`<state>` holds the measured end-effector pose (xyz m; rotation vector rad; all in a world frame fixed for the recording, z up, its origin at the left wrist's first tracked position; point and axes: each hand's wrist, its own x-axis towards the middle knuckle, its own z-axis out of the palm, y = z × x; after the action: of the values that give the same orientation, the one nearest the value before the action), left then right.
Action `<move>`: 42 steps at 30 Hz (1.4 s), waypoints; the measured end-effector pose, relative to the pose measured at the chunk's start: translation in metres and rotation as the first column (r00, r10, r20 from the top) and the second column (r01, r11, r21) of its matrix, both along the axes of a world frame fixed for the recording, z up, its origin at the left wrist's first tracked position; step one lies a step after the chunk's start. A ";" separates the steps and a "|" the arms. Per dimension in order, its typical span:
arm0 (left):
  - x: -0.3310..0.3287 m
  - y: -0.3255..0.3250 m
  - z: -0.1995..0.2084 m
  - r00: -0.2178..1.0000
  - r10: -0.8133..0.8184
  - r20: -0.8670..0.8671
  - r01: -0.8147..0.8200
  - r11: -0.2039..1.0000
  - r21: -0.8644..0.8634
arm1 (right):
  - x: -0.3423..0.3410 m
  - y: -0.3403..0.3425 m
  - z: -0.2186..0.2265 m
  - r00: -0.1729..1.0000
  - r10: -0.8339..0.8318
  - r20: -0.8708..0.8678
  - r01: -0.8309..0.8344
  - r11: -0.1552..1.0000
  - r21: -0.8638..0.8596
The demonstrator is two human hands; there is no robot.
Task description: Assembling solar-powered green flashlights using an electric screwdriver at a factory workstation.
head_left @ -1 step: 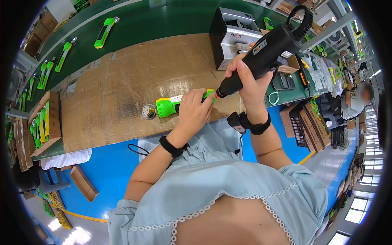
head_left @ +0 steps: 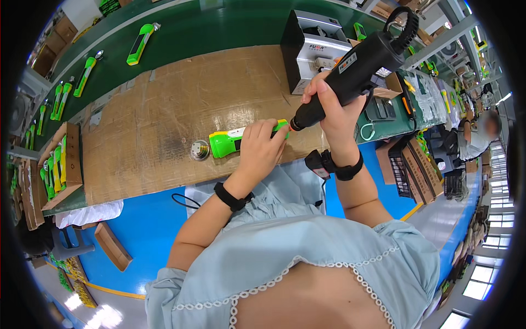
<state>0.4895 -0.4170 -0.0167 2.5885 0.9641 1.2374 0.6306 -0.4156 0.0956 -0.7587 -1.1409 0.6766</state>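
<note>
A green and yellow flashlight [head_left: 222,146] lies on its side on a cardboard sheet [head_left: 159,115]. Over its middle my left hand [head_left: 258,147] is closed, holding it down. My right hand [head_left: 338,112] wraps round a black electric screwdriver [head_left: 350,74], tilted with its cable end up and to the right. The tool's tip meets the right end of the flashlight, by my left fingertips; the bit and any screw are hidden there. Beside the flashlight's left end sits a round silver lamp reflector [head_left: 200,149]; whether a wire joins them is unclear.
Left, a cardboard box [head_left: 75,159] holds several flashlights. More, including one flashlight [head_left: 141,44], lie along the far green surface [head_left: 219,33]. A black and silver power unit [head_left: 296,55] stands behind my right hand. Far right, a person [head_left: 476,134] sits near stacked boxes.
</note>
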 end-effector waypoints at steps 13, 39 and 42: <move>0.000 0.021 0.013 0.999 -0.032 -0.028 0.028 0.988 -0.149 | 0.007 -0.001 0.006 0.990 -0.132 0.048 0.126 0.986 0.110; 0.002 0.037 0.013 0.999 -0.006 -0.054 -0.009 0.958 -0.287 | -0.001 0.038 -0.012 0.997 -0.056 0.043 0.055 0.998 0.027; 0.003 0.035 0.015 0.995 0.016 -0.099 -0.044 0.956 -0.291 | -0.001 0.039 -0.012 0.995 -0.075 0.064 0.074 0.997 0.022</move>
<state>0.4922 -0.3819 -0.0014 2.4248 1.1143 0.9022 0.6298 -0.3764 0.0837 -0.8075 -1.1706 0.5817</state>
